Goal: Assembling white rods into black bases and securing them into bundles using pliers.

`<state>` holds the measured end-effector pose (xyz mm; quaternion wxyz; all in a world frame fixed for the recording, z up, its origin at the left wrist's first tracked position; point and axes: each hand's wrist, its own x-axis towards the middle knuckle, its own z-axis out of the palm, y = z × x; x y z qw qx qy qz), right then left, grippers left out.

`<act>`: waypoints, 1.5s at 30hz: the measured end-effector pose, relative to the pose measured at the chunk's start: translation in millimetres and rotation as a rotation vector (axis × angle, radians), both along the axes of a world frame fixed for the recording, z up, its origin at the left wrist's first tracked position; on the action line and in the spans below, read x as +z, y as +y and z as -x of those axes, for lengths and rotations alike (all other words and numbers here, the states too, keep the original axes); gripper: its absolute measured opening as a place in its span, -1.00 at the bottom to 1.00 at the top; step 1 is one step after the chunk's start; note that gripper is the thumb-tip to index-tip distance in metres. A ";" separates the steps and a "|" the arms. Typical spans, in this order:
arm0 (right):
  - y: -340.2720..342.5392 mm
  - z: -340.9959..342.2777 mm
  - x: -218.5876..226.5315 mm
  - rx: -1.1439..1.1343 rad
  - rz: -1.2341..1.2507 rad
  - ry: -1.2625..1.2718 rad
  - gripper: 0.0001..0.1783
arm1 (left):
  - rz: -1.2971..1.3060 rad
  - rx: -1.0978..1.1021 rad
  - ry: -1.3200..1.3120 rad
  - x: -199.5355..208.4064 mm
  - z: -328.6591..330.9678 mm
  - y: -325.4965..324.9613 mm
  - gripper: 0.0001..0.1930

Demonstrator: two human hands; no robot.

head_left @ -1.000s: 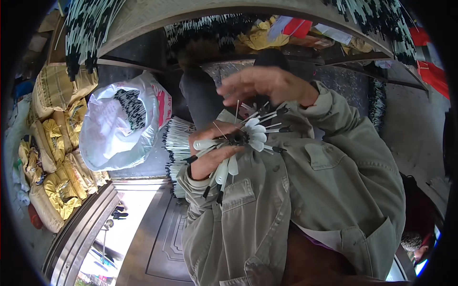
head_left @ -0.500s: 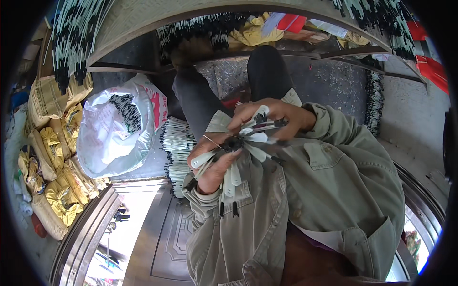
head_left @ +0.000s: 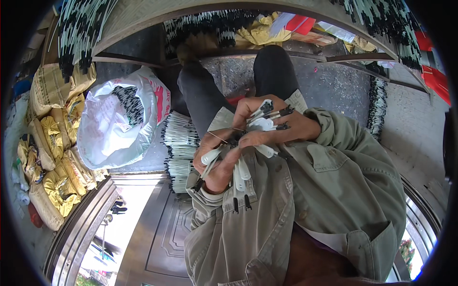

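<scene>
Held over my lap is a cluster of pale, flat strips [head_left: 242, 170] with black end pieces, spread out around a small dark piece [head_left: 234, 138]. My left hand [head_left: 214, 159] is closed on the cluster from its left side, and a thin wire-like pin sticks up there. From the other side my right hand [head_left: 291, 128] curls around several more strips, its thumb reaching to the dark piece. Fingers cover much of the centre, so how the strips join it cannot be seen. Some strips hang down in front of my jacket.
On the left stands an open white plastic sack [head_left: 114, 152] with black-tipped pieces inside. A stack of pale rods [head_left: 182, 145] lies between it and my leg. Brown and yellow packages [head_left: 61, 190] line the far left. A table edge [head_left: 238, 8] crosses beyond my knees.
My right hand has drawn in over the cluster, its thumb now across the centre. Fewer strips show on the right side. The whole view has shifted slightly.
</scene>
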<state>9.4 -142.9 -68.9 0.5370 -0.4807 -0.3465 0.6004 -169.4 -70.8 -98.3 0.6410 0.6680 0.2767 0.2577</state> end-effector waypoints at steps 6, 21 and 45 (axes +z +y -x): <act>-1.1 5.3 -1.3 -0.057 0.104 0.092 -0.80 | 0.186 -0.070 -0.163 -1.1 -4.8 7.0 -0.73; 0.9 8.1 -15.4 -0.086 -0.131 -0.059 -0.87 | 0.323 -0.205 -0.093 -4.4 0.8 22.0 -0.77; -8.1 9.7 -26.5 -0.169 -0.214 -0.243 -0.59 | -0.024 0.027 0.106 3.5 0.0 2.7 -0.71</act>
